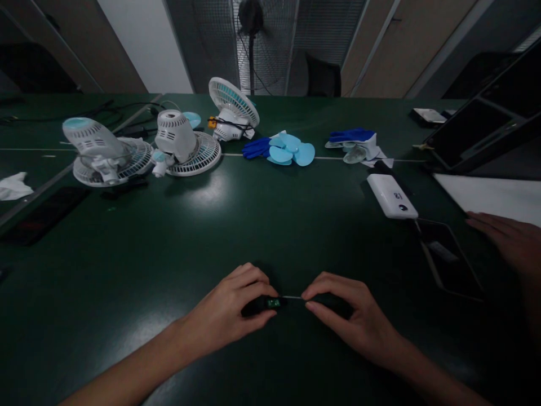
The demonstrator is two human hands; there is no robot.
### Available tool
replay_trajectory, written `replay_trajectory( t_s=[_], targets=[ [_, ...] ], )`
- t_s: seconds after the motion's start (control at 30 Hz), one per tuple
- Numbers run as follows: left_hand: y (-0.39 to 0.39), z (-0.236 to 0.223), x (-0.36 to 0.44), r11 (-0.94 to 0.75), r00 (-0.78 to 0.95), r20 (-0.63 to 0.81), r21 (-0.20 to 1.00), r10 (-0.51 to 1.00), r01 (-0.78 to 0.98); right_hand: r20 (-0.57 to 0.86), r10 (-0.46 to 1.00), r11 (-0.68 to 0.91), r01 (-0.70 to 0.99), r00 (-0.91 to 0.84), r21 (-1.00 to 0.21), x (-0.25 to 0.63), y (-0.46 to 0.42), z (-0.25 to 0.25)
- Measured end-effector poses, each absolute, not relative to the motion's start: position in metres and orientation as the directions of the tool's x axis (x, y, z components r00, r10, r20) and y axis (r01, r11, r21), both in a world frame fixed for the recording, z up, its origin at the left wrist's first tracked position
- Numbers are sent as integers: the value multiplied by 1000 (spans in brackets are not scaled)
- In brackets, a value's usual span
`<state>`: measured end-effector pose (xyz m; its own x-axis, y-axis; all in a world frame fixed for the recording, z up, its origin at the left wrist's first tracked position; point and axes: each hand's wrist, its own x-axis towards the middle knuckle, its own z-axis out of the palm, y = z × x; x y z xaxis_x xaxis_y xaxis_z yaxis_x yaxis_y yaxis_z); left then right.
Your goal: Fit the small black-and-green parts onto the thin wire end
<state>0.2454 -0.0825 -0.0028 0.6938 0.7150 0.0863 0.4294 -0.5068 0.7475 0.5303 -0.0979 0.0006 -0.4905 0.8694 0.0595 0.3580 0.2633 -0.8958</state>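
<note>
My left hand (243, 299) is closed around a small black device (274, 303) with a green patch on its near end. From that end a thin metal shaft runs to the fingertips of my right hand (353, 313). Those fingertips close on what looks like a screwdriver (293, 297), with a dark handle mostly in shadow under the palm. Both hands rest low over the dark green table (262, 225), a short gap apart. Whether the shaft enters the black device or only touches it, I cannot tell.
Small white fans (180, 141) stand at the back left. Light-blue fan blades (291, 149) and gloves (357, 144) lie at the back. To the right are a white power bank (391, 195), a phone (448, 256) and another person's hand (507, 234).
</note>
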Motion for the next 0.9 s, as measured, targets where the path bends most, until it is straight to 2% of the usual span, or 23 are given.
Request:
replay_trajectory(
  t_s=[0.53, 0.73, 0.8, 0.9],
  targets=[
    [-80, -3, 245, -492, 697, 63, 753, 714, 436, 84, 834, 333, 375, -546, -865, 527, -98, 3],
    [-81, -3, 245, -495, 704, 49, 746, 708, 446, 88, 894, 223, 265, -438, -938, 529, -99, 2],
    [-81, -4, 244, -498, 702, 53, 742, 711, 448, 71, 920, 190, 280, -385, -941, 532, -99, 2],
    [-81, -4, 244, -506, 704, 56, 736, 708, 450, 50, 914, 181, 294, -402, -938, 533, -98, 1]
  ],
)
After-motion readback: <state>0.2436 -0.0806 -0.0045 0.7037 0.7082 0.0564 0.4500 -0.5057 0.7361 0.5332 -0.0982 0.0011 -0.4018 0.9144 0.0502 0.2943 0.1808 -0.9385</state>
